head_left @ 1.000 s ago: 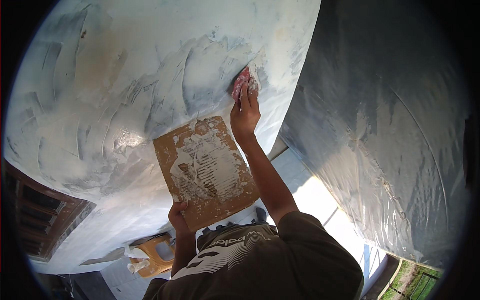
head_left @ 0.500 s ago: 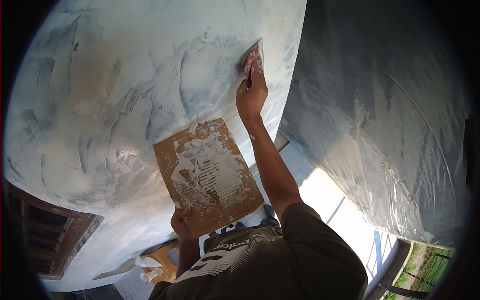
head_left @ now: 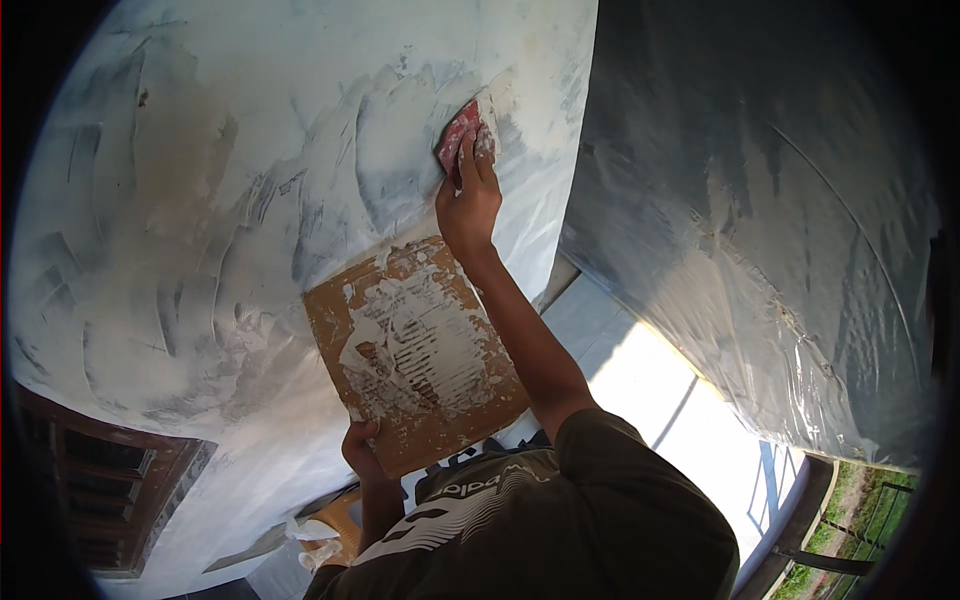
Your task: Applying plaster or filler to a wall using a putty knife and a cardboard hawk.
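Gripped in the right hand [head_left: 468,214], the red scraper [head_left: 459,132] had shifted leftward along the wall [head_left: 250,130] — likely spreading filler — while the left hand [head_left: 363,450] held the smeared board [head_left: 405,442].

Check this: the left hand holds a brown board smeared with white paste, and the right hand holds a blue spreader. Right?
Not quite: in the head view, the spreader in the right hand is red, not blue. The rest holds.
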Available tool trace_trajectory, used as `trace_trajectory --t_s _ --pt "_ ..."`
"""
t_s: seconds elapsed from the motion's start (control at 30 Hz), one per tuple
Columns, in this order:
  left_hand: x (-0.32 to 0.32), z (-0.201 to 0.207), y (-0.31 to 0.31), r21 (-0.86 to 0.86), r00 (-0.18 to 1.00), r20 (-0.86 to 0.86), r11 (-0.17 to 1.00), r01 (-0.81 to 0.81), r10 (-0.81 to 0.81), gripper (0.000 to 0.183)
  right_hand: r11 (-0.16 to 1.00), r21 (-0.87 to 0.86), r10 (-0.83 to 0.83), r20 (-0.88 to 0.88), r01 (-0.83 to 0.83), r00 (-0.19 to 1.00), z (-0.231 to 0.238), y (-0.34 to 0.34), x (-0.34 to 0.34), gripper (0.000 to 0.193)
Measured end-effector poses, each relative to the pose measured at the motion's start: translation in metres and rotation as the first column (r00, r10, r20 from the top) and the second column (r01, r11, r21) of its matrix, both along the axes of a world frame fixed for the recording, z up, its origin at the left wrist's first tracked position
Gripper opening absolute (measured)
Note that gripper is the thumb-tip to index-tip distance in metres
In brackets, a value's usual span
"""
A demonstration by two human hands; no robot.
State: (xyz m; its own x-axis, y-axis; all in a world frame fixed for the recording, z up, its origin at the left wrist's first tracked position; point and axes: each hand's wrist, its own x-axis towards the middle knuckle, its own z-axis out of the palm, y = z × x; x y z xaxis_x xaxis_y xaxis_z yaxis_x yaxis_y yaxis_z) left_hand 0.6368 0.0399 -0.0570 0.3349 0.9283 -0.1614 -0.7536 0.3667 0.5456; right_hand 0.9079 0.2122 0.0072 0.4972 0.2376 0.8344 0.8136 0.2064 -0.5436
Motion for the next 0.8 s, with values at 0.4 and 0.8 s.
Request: trace_trajectory --t_s 0.4,0.8 --pt "0.001 -0.002 0.003 0.039 1.000 0.012 0.999 0.014 -0.015 0.062 0.995 -0.089 0.053 0.088 -0.045 0.995 -0.073 -0.009 -0.005 0.063" --pt "0.009 -0.003 0.000 0.009 0.999 -0.009 0.999 0.032 -0.032 0.064 0.999 0.039 -0.027 -0.103 0.032 0.994 -0.009 0.000 0.077 0.048"
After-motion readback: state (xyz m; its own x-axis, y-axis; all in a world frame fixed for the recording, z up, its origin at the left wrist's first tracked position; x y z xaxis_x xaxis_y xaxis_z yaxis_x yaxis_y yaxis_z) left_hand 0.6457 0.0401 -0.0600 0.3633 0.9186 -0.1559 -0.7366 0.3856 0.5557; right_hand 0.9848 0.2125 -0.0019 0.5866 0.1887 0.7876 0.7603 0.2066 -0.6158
